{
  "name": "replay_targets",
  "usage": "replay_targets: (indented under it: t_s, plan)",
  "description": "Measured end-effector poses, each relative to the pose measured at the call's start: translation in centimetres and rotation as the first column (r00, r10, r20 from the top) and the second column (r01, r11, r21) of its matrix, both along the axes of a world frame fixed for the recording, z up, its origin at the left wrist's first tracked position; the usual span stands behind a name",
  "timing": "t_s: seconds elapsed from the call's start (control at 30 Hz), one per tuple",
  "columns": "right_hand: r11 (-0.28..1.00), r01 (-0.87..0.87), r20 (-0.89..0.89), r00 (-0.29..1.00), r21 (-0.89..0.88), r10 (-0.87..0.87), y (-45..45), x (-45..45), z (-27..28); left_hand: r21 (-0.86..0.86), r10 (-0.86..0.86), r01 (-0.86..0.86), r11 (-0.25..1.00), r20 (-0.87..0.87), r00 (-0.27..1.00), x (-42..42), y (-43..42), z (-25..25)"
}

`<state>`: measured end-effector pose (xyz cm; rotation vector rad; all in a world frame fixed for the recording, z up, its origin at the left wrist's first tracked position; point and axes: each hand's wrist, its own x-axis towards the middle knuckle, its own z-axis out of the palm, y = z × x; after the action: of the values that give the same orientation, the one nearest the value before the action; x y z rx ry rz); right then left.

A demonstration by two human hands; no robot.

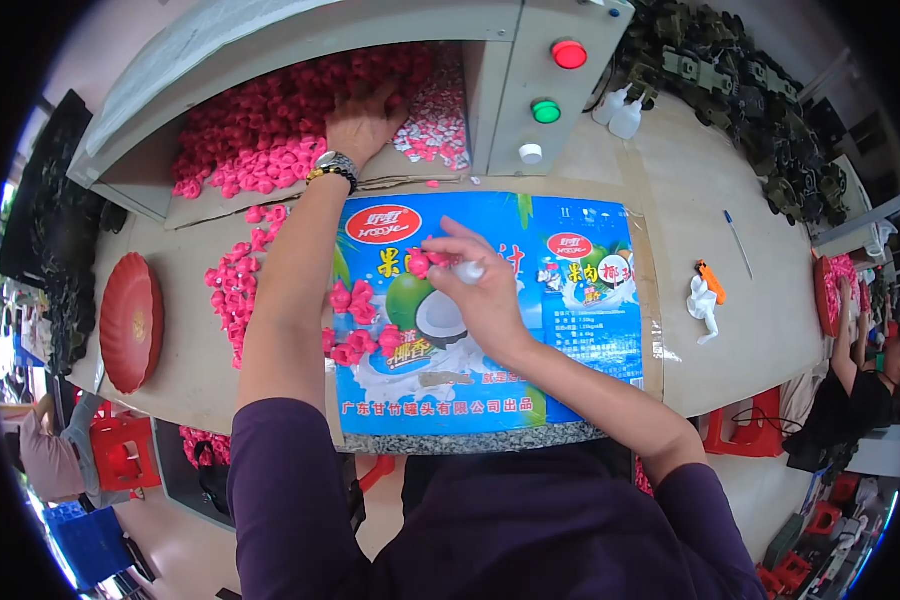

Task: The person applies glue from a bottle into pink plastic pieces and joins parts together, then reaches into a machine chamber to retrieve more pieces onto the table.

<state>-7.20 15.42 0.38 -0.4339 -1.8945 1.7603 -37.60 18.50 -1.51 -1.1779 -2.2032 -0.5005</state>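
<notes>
My left hand (365, 125) reaches into the opening of a grey metal housing, its fingers spread over a heap of small shiny pink plastic pieces (260, 120). Some fingertips are lost among them. Over a flattened blue coconut-drink carton, my right hand (480, 300) pinches a pink plastic piece (421, 264). Something white (469, 271) shows at its fingers; I cannot make out what it is. More pink pieces (355, 300) lie on the carton (440, 405), left of the right hand. Another cluster of pink pieces (232, 290) lies on the table beside my left forearm.
The housing has a red button (569, 54) and a green button (546, 111). A red fluted dish (131, 322) stands at left. On the right lie an orange-and-white item (707, 295) and a pen (739, 244); white bottles (625, 118) stand behind. Another person (850, 400) sits far right.
</notes>
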Motion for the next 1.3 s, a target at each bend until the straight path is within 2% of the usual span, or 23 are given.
replay_targets:
  t_s: [0.07,0.17,0.27,0.33,0.4,0.5,0.57,0.63,0.7,0.77,0.83,0.87,0.93,1.07,1.13,1.2,1.27,1.3]
  plan:
    - [0.996,0.087,-0.047,0.995,-0.021,-0.088,-1.3,-1.8,-1.3,-0.022,-0.017,0.018,1.000,0.047,0.999,-0.8,-0.1,0.0]
    - [0.998,0.069,-0.031,0.997,-0.013,-0.070,-4.5,-2.7,-1.3,-0.133,-0.129,0.146,0.980,0.129,0.983,-2.2,0.0,-0.1]
    - [0.997,0.063,-0.072,0.995,-0.036,-0.065,-7.4,-4.4,-2.2,-0.129,-0.129,0.140,0.982,0.090,0.988,-1.0,-0.7,0.9]
    - [0.965,0.005,-0.143,0.989,-0.261,-0.044,-9.2,-5.8,-2.4,-0.100,-0.161,0.165,0.981,0.047,0.986,-1.5,-0.6,0.3]
    - [0.963,-0.005,-0.173,0.984,-0.270,-0.044,-10.6,-7.3,-2.5,-0.087,-0.193,0.200,0.976,0.075,0.978,-1.8,-0.6,0.1]
    - [0.811,-0.119,-0.269,0.962,-0.573,-0.049,-11.8,-8.9,-1.9,-0.039,-0.184,0.190,0.981,0.115,0.976,-1.5,-0.6,0.4]
    - [0.821,-0.138,-0.281,0.959,-0.554,-0.028,-11.3,-8.3,-1.0,-0.018,-0.173,0.178,0.984,0.152,0.973,-1.4,-0.8,0.8]
    - [0.834,-0.144,-0.285,0.958,-0.532,-0.016,-9.6,-6.5,0.6,-0.006,-0.168,0.177,0.984,0.284,0.944,-1.3,-0.8,1.1]
    - [0.916,-0.121,-0.288,0.958,-0.383,0.007,-6.8,-3.8,2.2,-0.005,-0.138,0.147,0.989,0.299,0.944,-1.1,-0.6,1.1]
    - [0.963,-0.038,-0.295,0.954,-0.265,-0.044,-3.5,-0.9,2.9,-0.006,-0.108,0.116,0.993,0.309,0.945,-0.9,-0.6,1.0]
    - [0.981,0.127,-0.301,0.939,-0.146,-0.166,-0.3,2.2,3.5,0.118,-0.167,0.143,0.983,0.235,0.958,-0.5,-0.8,0.7]
    - [0.972,0.198,-0.263,0.938,-0.123,-0.224,1.3,3.8,3.7,0.120,-0.177,0.152,0.981,0.233,0.956,-0.2,-0.9,1.0]
    - [0.943,0.326,-0.223,0.916,-0.071,-0.333,4.1,7.0,3.9,-0.017,-0.051,0.058,0.998,0.282,0.958,0.5,-0.8,1.6]
    - [0.878,0.478,-0.158,0.866,-0.019,-0.475,9.0,11.2,3.0,-0.081,-0.134,0.146,0.986,0.142,0.981,-1.3,-0.7,0.4]
    - [0.851,0.524,-0.147,0.842,-0.004,-0.519,11.2,12.0,1.4,-0.065,-0.181,0.198,0.978,0.206,0.962,-2.1,-0.6,0.0]
    - [0.823,0.568,-0.150,0.815,0.014,-0.560,13.2,12.4,0.7,0.138,-0.258,0.236,0.962,0.170,0.951,-2.4,-0.5,-0.3]
    - [0.790,0.608,-0.008,0.792,-0.081,-0.610,14.6,12.0,0.2,0.200,-0.262,0.224,0.954,0.191,0.946,-1.6,-0.3,0.1]
    - [0.759,0.650,-0.022,0.759,-0.036,-0.651,15.9,11.6,-0.6,0.261,-0.244,0.184,0.948,0.217,0.945,-1.5,-0.4,0.5]
